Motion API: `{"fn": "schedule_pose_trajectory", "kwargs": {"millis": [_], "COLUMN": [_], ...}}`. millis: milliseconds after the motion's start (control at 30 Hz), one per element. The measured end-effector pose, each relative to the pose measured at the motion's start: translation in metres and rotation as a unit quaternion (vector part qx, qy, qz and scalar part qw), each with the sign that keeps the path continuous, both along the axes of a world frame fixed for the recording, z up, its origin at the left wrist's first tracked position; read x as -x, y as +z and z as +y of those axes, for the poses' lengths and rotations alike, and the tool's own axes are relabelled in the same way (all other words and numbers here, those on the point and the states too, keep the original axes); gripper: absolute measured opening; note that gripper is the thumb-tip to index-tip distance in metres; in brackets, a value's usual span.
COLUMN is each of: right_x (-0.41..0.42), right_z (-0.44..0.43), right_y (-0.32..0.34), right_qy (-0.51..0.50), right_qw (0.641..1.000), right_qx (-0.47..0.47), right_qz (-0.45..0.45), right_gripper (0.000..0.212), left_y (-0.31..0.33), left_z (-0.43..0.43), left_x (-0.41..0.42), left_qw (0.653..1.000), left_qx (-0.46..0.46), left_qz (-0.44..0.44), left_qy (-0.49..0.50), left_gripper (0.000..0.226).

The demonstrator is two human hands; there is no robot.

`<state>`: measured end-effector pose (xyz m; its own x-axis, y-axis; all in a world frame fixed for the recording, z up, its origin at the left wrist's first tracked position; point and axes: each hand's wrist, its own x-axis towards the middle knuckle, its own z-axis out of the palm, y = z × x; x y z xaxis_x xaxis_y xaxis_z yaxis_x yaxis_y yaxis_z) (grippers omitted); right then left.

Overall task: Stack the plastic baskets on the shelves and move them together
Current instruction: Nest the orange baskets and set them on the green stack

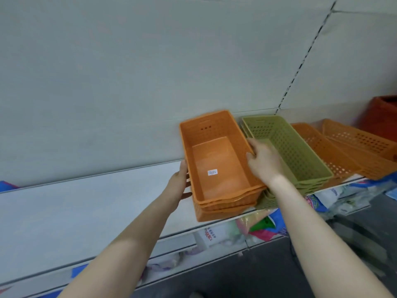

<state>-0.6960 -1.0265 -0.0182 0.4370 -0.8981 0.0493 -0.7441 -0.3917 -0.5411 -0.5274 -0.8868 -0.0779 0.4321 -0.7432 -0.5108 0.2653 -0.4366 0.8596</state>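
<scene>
A nested stack of orange plastic baskets [217, 160] sits on the white shelf [90, 203], its front end over the shelf's edge. A small white label lies on the top basket's floor. My left hand [179, 183] presses flat against the stack's left wall. My right hand [261, 160] grips the stack's right rim, fingers curled over it. Directly to the right stands a stack of green perforated baskets [294, 147], touching or nearly touching the orange stack.
Further right on the shelf lie more orange perforated baskets [326, 151] [361, 145] and a dark red container [382, 115] at the far edge. The shelf's back panel [150, 72] rises behind. Lower shelves hold packaged goods in plastic bags [214, 235].
</scene>
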Motion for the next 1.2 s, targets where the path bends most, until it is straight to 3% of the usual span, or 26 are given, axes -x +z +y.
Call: {"fn": "schedule_pose_trajectory", "kwargs": {"millis": [200,300,400,600,967,1067,1133,1200], "right_x": [-0.008,-0.005,-0.002,-0.001,0.0,0.005,0.013,0.027], "right_z": [0.007,0.019,0.029,0.032,0.042,0.039,0.033,0.021], "right_y": [-0.04,-0.052,-0.059,-0.064,-0.069,-0.065,-0.058,-0.046], "right_qy": [-0.023,-0.001,0.014,-0.003,-0.007,-0.007,-0.013,-0.024], "right_qw": [0.997,0.993,0.976,0.974,0.987,0.997,1.0,0.998], "right_qx": [-0.078,-0.117,-0.217,-0.224,-0.159,-0.07,0.009,0.063], "right_qz": [-0.005,0.029,0.01,-0.021,-0.008,0.027,0.023,-0.012], "right_gripper": [0.038,0.05,0.069,0.074,0.058,0.044,0.041,0.04], "left_y": [-0.003,-0.003,-0.007,-0.015,-0.022,-0.022,-0.018,-0.01], "left_z": [0.005,0.011,0.013,0.012,0.018,0.018,0.016,0.01], "left_x": [-0.009,-0.015,-0.018,-0.021,-0.027,-0.026,-0.024,-0.016], "left_qw": [1.0,1.0,0.999,0.996,0.992,0.988,0.968,0.921], "left_qx": [-0.001,-0.003,-0.016,-0.054,-0.043,-0.051,-0.064,-0.044], "left_qz": [-0.011,-0.02,-0.043,-0.059,-0.093,-0.123,-0.231,-0.38], "left_qy": [0.016,-0.006,-0.025,-0.031,-0.071,-0.073,-0.079,-0.072], "left_gripper": [0.06,0.063,0.061,0.062,0.038,0.038,0.053,0.056]}}
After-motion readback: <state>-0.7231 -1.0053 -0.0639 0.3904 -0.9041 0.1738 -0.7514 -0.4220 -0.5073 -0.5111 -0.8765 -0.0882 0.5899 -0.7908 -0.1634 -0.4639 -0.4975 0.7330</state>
